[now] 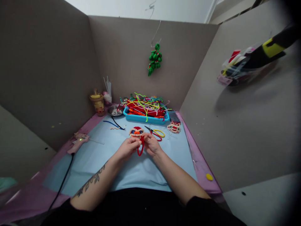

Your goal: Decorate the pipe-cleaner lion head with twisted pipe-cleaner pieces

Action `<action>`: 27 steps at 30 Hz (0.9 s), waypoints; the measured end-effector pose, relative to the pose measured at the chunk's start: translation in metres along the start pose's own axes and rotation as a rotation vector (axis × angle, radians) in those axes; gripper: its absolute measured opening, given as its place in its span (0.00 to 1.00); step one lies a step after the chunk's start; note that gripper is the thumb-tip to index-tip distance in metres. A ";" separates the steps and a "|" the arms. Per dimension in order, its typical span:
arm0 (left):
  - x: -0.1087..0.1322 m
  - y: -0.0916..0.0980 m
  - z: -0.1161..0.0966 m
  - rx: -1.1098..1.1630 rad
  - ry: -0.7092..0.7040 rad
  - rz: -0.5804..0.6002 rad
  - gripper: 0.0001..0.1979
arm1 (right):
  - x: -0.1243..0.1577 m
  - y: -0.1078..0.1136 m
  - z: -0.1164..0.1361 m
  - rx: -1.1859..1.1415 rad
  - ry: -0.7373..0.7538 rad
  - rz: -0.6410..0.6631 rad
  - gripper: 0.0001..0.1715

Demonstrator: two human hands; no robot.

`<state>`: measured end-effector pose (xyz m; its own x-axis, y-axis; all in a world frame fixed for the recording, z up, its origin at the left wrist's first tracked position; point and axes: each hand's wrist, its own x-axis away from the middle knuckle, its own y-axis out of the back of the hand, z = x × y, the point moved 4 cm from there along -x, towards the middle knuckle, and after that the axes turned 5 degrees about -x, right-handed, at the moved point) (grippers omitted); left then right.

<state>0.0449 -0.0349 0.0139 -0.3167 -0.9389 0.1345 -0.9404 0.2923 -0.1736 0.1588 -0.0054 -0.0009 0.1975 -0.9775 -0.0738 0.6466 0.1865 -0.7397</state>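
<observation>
From afar, I am viewing the left hand [129, 147] and right hand [152, 144] meeting fingertip-close, both pinching a looped red strip [140, 152] just before the face-like piece [136, 128], presumably to steady its bend, with scissors [153, 131] lying handy.

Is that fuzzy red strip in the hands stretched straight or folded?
Folded: the fuzzy red strip bends into a narrow loop between the left hand and right hand.

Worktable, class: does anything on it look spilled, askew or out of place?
Yes, mildly. Fuzzy strips overflow the blue tray, one yellow-green strand hanging down its front. A yellow disc lies by itself at lower right, with no matching piece nearby. The held red strip shows no obvious damage.
</observation>
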 end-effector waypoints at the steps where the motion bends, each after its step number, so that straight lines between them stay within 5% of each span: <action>1: 0.000 -0.001 0.000 0.000 0.001 0.002 0.17 | 0.001 -0.001 0.001 0.005 0.009 -0.003 0.22; 21: 0.006 0.001 -0.020 -0.295 -0.122 -0.028 0.15 | 0.001 -0.001 0.011 0.080 0.064 -0.023 0.25; 23: 0.006 0.005 -0.022 -0.431 -0.196 -0.068 0.14 | 0.002 -0.002 0.023 0.220 0.118 0.022 0.26; 27: 0.005 0.012 -0.028 -0.776 -0.412 -0.162 0.08 | 0.009 -0.014 0.044 0.877 0.302 0.252 0.15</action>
<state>0.0289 -0.0307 0.0401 -0.2439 -0.9264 -0.2869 -0.8359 0.0509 0.5465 0.1838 -0.0130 0.0378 0.2872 -0.8598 -0.4221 0.9564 0.2819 0.0765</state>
